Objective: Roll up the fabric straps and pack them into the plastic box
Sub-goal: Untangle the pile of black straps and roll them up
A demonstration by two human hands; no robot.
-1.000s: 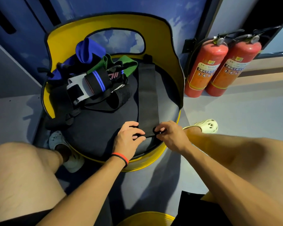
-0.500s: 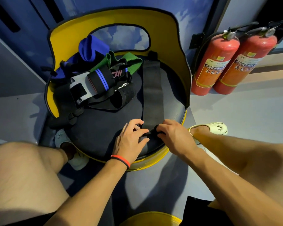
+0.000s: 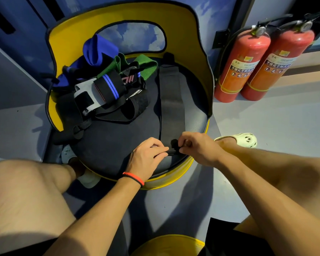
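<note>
Left hand (image 3: pixel 146 157), right hand (image 3: pixel 198 146) both pinching near end of one black strap (image 3: pixel 171 100) on chair (image 3: pixel 118 141); two fire extinguishers (image 3: pixel 242 67) standing nearby.

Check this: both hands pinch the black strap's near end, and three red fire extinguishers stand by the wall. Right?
No. The head view shows two red fire extinguishers, not three. The left hand and right hand do pinch the near end of the black strap.
</note>
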